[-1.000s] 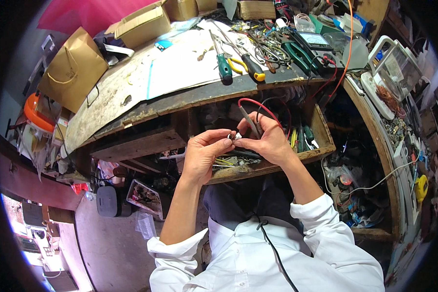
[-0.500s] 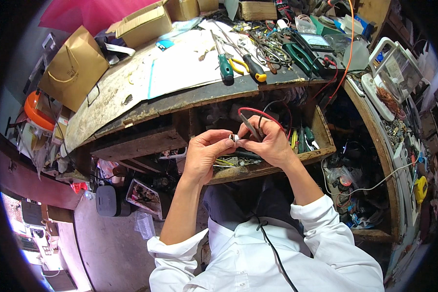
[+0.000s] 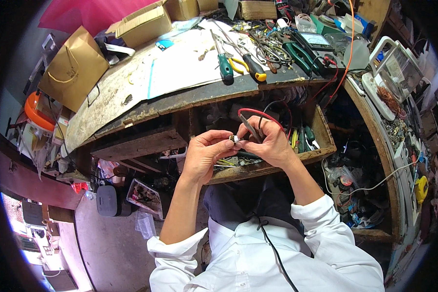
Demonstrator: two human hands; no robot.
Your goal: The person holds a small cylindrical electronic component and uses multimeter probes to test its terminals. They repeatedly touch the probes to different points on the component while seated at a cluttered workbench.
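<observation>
Above an open drawer, my left hand [image 3: 202,155] pinches a small white-and-metallic part [image 3: 234,138] between thumb and fingertips. From the other side, the fingertips of my right hand [image 3: 273,147] close on the same part. A grey, pointed metal tool [image 3: 249,126] juts up from my right hand; its kind is not clear. A red lead [image 3: 260,112] and a black one arch over that hand, and whether it grips them is hidden. Beneath both hands, the wooden drawer [image 3: 277,165] holds green-handled tools [image 3: 304,138] and other loose items.
On the bench lie a green screwdriver [image 3: 226,68], a yellow-and-black screwdriver [image 3: 255,68], green-handled pliers [image 3: 297,54] and an analog meter [image 3: 316,41]. A brown paper bag [image 3: 75,68] stands at left. An orange cord [image 3: 349,48] hangs at right, near a cluttered side shelf.
Both hands stay in nearly the same place, still pinching the small part, which appears slightly turned. Nothing else has visibly moved.
</observation>
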